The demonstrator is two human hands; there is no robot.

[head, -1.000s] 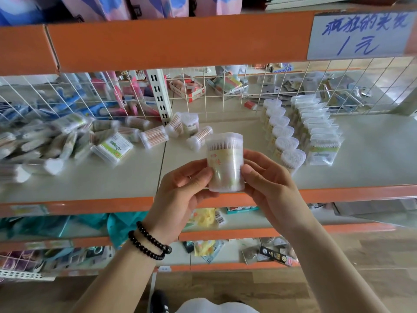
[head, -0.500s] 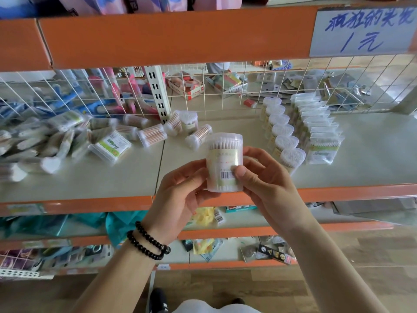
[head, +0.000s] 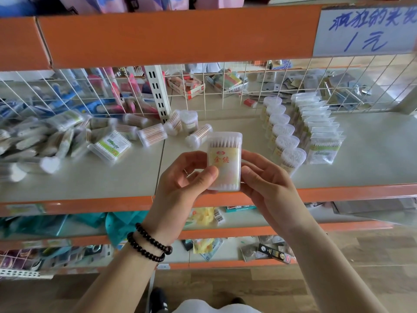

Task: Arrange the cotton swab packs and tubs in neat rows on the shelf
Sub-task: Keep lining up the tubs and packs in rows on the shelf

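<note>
An upright clear cotton swab tub with a yellow label is held in front of the shelf edge. My left hand grips its left side, thumb across the front. My right hand holds its right side with curled fingers. On the grey shelf to the right stands a neat row of heart-shaped tubs, with a row of flat swab packs beside it. Loose tubs lie tipped in the middle, and a heap of packs covers the left part.
A white wire grid backs the shelf, with other goods behind it. An orange shelf beam with a handwritten price sign hangs overhead. Lower shelves hold mixed small goods.
The tub has been turned in my hands: the barcode side showed half a second ago, the yellow label with red characters faces me now. My left thumb now lies across its front.
</note>
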